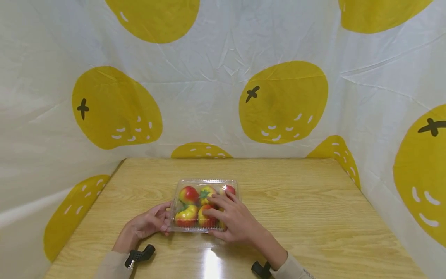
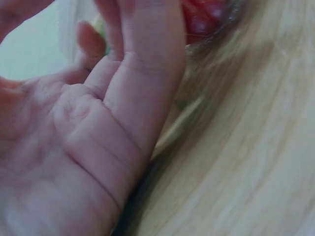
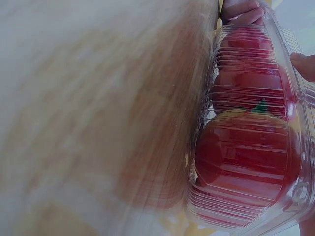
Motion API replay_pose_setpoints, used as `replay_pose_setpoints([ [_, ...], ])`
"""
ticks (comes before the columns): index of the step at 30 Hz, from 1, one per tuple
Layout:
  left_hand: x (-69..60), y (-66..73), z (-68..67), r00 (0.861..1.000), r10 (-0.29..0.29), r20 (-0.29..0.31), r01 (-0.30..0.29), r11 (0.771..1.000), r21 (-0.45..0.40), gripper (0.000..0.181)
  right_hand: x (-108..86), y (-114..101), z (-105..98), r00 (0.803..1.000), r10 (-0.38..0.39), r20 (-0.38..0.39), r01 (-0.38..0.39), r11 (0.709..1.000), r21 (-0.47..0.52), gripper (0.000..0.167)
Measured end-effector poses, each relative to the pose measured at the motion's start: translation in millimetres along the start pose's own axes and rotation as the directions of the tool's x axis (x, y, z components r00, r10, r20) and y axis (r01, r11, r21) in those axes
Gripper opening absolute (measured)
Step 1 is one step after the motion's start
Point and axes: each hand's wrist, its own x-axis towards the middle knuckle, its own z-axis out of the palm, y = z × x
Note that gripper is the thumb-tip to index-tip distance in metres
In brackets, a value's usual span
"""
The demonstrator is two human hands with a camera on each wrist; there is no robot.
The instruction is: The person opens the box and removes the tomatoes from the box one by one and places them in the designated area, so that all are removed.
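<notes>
Bare right hand (image 1: pixel 238 221), fingers spread atop clear rectangular plastic box (image 1: pixel 189 229); left hand (image 1: pixel 150 224) pinches its edge; best press evenly.

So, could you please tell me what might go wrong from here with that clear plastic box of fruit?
The right hand rests on top of the clear, ridged plastic box; pressing hard might dent it. The left hand holds its left side, so uneven pushing might slide it across the pale wooden table. If it opened and tipped, the round red-and-yellow fruits inside could roll out.
</notes>
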Motion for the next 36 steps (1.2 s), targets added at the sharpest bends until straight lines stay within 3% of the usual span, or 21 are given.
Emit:
replay_pose_setpoints([
  [27,11.9,-8.7,-6.0,0.988,0.142,0.068,-0.145,0.988,0.043,0.071,-0.8,0.6,-0.5,1.0,0.027,-0.005,-0.027,1.0,0.015,0.048],
  [36,6.0,-6.0,-4.0,0.994,0.092,0.057,-0.094,0.995,0.041,0.077,-0.5,1.0,-1.1,0.999,0.032,-0.001,-0.032,0.999,0.027,0.048],
])
